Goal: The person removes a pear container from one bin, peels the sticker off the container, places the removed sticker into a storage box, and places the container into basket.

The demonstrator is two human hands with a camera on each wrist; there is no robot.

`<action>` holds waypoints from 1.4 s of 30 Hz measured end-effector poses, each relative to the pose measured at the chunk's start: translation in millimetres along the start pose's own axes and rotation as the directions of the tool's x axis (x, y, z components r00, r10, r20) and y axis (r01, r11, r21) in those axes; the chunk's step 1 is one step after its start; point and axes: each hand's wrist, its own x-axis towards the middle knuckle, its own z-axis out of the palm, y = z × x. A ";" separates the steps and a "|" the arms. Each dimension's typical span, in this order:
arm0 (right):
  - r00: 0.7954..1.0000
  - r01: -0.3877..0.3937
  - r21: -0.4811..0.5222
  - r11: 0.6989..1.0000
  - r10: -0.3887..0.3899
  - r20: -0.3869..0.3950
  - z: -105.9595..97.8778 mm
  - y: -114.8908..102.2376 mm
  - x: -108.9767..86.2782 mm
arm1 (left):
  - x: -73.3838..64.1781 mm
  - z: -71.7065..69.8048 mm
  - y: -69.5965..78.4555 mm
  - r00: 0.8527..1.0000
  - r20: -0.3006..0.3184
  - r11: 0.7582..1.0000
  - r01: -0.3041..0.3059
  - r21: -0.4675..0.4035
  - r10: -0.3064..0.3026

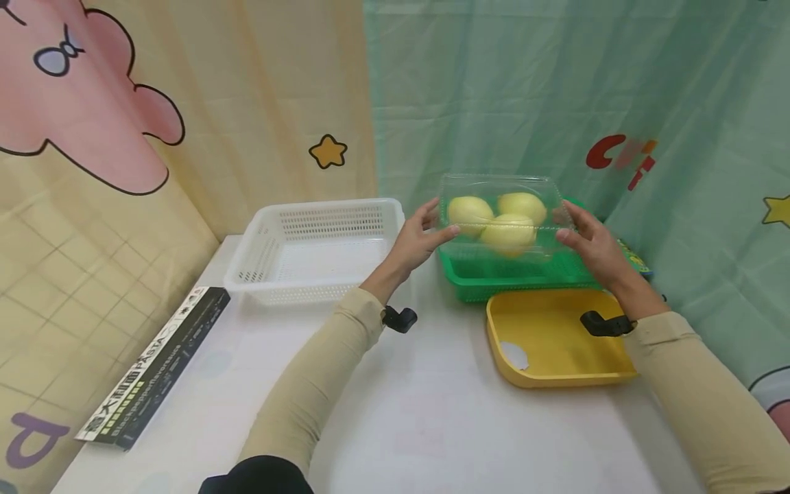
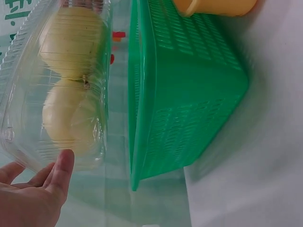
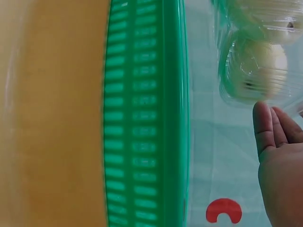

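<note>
Between both hands is a clear plastic box [image 1: 453,184] with several pale yellow round fruits [image 1: 509,232] inside. My left hand [image 1: 418,240] holds its left end, the thumb along the near side and the other fingers behind. At the opposite end, my right hand [image 1: 591,248] holds it the same way. The box is up above a green basket [image 1: 475,283], apart from the rim in the left wrist view. In the right wrist view, the right fingers [image 3: 266,125] are at the end of the box, and part of that hand is cut off by the frame edge.
A white basket [image 1: 253,278] stands left of the green one. In front of the green basket sits a yellow tray [image 1: 555,381] with a whitish round piece [image 1: 513,355] inside. A long black-and-white pasta box [image 1: 154,367] lies at the table's left edge. Printed curtains [image 1: 481,82] hang behind.
</note>
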 end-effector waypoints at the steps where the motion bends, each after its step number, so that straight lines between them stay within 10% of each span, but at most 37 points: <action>1: 1.000 -0.011 -0.015 1.000 0.011 0.003 -1.6 2.5 1.0 | 3.0 1.7 -1.4 1.000 -0.002 1.000 0.005 -0.009 -0.005; 23: 0.973 -0.217 -0.001 0.976 0.217 0.077 -24.7 38.3 11.3 | 36.5 42.5 -23.0 0.991 0.034 0.987 0.134 -0.091 -0.131; 42: 0.935 -0.302 -0.176 0.937 0.327 0.138 -39.9 48.7 10.4 | 39.1 68.4 -25.5 0.981 0.007 0.980 0.194 0.042 -0.194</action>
